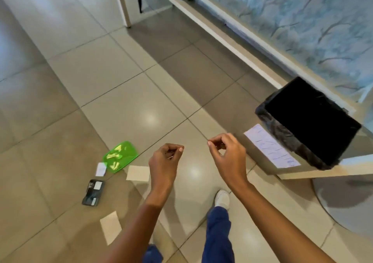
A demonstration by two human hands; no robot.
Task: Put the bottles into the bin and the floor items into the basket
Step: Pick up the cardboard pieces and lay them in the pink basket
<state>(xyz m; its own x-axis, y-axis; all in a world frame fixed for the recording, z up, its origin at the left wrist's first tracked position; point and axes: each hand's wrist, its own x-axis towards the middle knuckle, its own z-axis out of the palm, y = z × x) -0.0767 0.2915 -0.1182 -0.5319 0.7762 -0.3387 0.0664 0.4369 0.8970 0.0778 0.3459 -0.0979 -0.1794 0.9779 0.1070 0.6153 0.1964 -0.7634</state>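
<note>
On the tiled floor lie a green see-through tray (120, 156), a small white card (101, 169), a white paper slip (138, 173), a dark flat case (93, 192) and another white slip (110, 226). A black bin (308, 121) lined with a black bag stands at the right on a pale low surface. My left hand (165, 158) hovers above the floor just right of the paper slip, fingers loosely curled, holding nothing. My right hand (228, 153) hangs left of the bin, also loosely curled and empty. No bottle or basket is in view.
A printed sheet (271, 145) lies on the pale low surface (302, 172) beside the bin. A white frame (232, 38) with a blue patterned cover (302, 20) runs along the right. Furniture legs (125, 6) stand at the top. My white shoe (222, 198) is below my hands.
</note>
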